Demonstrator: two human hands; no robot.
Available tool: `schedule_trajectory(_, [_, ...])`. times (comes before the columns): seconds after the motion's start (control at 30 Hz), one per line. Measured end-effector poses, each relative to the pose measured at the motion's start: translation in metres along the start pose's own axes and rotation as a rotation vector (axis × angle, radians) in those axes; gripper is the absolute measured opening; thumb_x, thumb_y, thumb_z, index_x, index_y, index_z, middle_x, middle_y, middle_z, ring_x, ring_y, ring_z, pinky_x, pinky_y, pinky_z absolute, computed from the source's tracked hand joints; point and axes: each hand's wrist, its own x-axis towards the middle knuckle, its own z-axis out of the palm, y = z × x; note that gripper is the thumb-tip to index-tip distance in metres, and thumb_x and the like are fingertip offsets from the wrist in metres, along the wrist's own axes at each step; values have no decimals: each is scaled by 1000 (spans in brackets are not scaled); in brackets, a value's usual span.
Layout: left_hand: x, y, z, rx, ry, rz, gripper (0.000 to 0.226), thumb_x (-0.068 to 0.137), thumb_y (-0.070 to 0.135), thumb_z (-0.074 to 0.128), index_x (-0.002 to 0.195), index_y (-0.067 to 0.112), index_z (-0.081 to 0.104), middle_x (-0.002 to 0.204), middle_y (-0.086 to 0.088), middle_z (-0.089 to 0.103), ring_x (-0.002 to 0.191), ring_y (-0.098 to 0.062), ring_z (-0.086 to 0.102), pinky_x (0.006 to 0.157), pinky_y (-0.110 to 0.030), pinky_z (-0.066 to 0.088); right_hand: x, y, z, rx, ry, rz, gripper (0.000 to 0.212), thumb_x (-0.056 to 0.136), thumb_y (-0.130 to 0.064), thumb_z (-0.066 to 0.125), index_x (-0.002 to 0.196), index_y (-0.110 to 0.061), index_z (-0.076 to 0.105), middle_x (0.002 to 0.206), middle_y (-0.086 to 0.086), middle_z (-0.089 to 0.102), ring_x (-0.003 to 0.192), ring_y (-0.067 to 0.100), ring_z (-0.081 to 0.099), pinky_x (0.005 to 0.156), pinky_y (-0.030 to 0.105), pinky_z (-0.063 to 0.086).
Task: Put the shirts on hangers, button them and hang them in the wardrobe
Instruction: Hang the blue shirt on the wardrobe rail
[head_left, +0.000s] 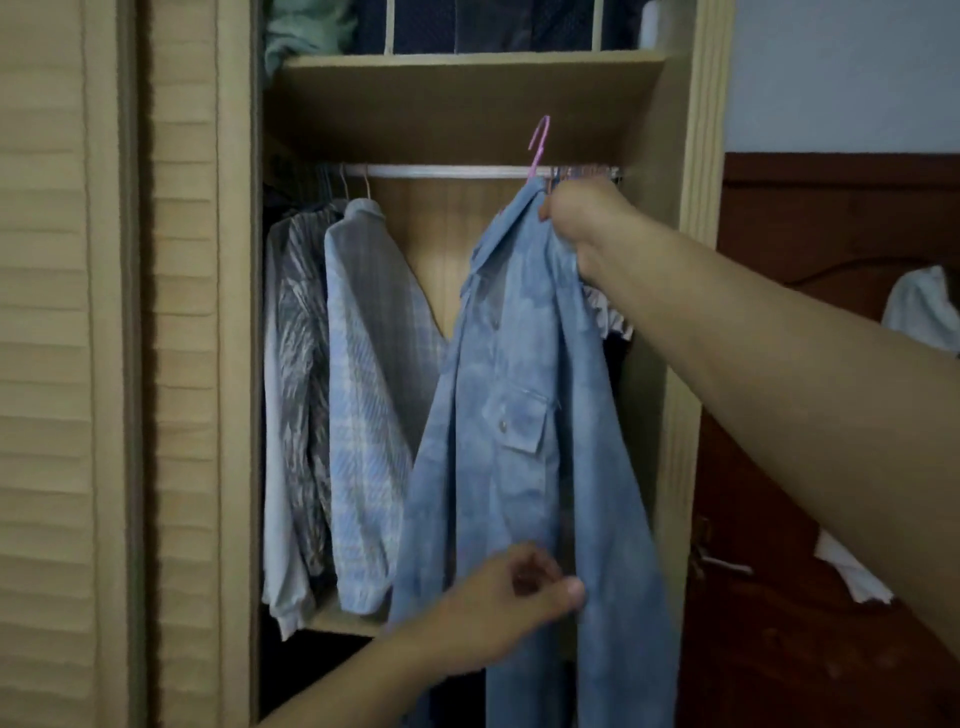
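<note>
Blue denim shirt (519, 415) hangs lengthwise from our right hand (582, 218), pinching its collar at the pink hanger (539, 148); the hook sits just above the rail (441, 171), not yet on. Left hand (509, 597) pinches the lower front. We judge the gap beside the plaid shirt (363, 389) leaves room.

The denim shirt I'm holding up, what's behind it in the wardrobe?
Behind the denim shirt show the wardrobe's wooden back panel, the rail and a frilly pale garment at its right shoulder. The shirt covers whatever hangs lower down.
</note>
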Motion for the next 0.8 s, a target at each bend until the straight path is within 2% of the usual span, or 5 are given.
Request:
schedule_trajectory(0.13, [22, -28, -15, -67, -144, 24, 50, 84, 57, 72, 127, 35, 61, 123, 21, 69, 119, 7, 59, 102, -22, 48, 57, 4, 47, -19, 146, -20, 23, 98, -22, 56, 110, -5, 65, 101, 15, 70, 87, 33, 70, 84, 47, 60])
schedule_trajectory(0.23, [29, -61, -45, 189, -18, 60, 22, 90, 32, 69, 109, 21, 72, 106, 4, 76, 96, 1, 66, 89, -37, 56, 92, 19, 66, -126, 206, -16, 28, 100, -25, 51, 119, -9, 64, 109, 12, 70, 96, 32, 69, 84, 42, 58])
schedule_trajectory(0.4, [65, -111, -203, 661, 207, -292, 17, 82, 19, 61, 66, 16, 65, 73, 1, 67, 76, -14, 67, 66, -31, 51, 124, 64, 80, -307, 214, -46, 33, 101, -21, 50, 128, -5, 62, 124, 14, 64, 114, 26, 61, 84, 33, 46])
schedule_trajectory(0.57, [151, -83, -252, 918, 548, -170, 27, 89, 14, 57, 103, 24, 77, 109, -11, 72, 106, -36, 66, 86, -37, 50, 162, 75, 91, -512, 171, -110, 27, 95, -21, 58, 117, -5, 63, 115, 15, 63, 115, 37, 62, 89, 39, 52])
schedule_trajectory(0.8, [284, -54, -184, -12, 297, -77, 23, 104, 22, 50, 95, 10, 67, 95, -15, 66, 83, -21, 57, 72, -34, 48, 214, 83, 88, -576, 101, -94, 38, 98, -17, 58, 132, -1, 57, 133, 17, 60, 123, 34, 59, 102, 41, 50])
